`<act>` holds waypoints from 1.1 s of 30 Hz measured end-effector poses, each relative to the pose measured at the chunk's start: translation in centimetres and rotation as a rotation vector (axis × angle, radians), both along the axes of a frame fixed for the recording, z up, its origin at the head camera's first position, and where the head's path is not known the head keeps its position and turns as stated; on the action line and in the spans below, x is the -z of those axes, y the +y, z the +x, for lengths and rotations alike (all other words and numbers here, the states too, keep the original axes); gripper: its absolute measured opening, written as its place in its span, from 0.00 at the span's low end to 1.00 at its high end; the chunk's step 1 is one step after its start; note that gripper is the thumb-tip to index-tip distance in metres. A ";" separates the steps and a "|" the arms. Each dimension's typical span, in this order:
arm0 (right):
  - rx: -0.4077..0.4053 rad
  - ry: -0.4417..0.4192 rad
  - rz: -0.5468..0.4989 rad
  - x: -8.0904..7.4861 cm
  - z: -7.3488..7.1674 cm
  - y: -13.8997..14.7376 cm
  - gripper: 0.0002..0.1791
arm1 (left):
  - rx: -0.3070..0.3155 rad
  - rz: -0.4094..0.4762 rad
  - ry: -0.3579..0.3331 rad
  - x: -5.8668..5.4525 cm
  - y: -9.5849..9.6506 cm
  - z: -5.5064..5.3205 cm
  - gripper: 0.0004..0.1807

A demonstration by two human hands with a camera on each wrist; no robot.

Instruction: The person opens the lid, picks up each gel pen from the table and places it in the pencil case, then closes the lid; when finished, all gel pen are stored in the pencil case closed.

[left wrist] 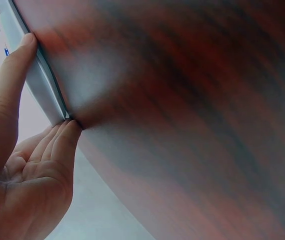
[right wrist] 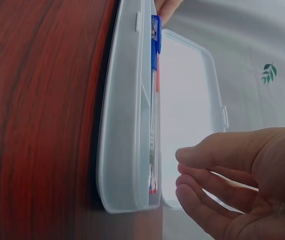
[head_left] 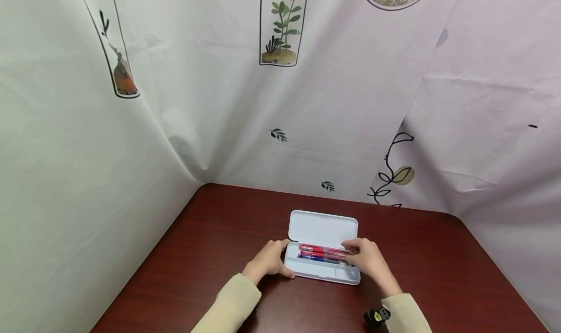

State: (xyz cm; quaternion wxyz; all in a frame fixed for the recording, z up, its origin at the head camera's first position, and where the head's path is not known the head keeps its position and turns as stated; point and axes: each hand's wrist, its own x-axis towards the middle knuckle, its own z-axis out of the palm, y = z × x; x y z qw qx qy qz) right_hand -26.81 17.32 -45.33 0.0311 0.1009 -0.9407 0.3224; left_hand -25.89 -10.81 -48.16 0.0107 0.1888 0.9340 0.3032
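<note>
A white pencil case (head_left: 313, 268) lies on the table with its lid (head_left: 324, 228) tipped back at the far side. Red pens (head_left: 313, 248) and a blue pen (head_left: 313, 258) lie side by side in its rear compartment. My left hand (head_left: 268, 260) grips the case's left end, thumb at the front edge and fingers toward the back; the left wrist view shows this thumb (left wrist: 20, 65) against the case wall. Over the right end hovers my right hand (head_left: 368, 259), fingers loosely bent. Nothing shows between its thumb and fingers (right wrist: 202, 187) in the right wrist view, apart from the pens.
The dark red-brown table (head_left: 210, 231) carries the case near its middle. A pale fabric backdrop (head_left: 228, 104) with plant prints hangs behind it and along the sides. A small black device (head_left: 377, 317) sits at my right wrist by the cream sleeve (head_left: 405, 313).
</note>
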 end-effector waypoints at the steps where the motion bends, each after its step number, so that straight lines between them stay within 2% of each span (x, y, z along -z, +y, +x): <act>1: 0.005 0.000 0.004 0.0 0.0 0.1 0.15 | 0.001 0.002 0.000 0.0 0.0 0.0 0.44; 7: 0.040 -0.004 0.012 0.3 0.1 0.9 0.15 | 0.001 0.004 -0.002 0.2 0.0 0.0 0.45; 15: 0.047 -0.033 0.000 0.6 0.3 2.3 0.15 | -0.003 0.005 -0.015 0.2 0.1 -0.1 0.44; 23: 0.078 -0.031 0.048 0.9 0.5 3.9 0.16 | -0.004 0.003 -0.022 0.4 0.1 -0.2 0.45; 33: 0.093 -0.055 0.044 0.6 0.9 5.3 0.17 | -0.012 0.010 -0.032 0.5 -0.1 -0.8 0.47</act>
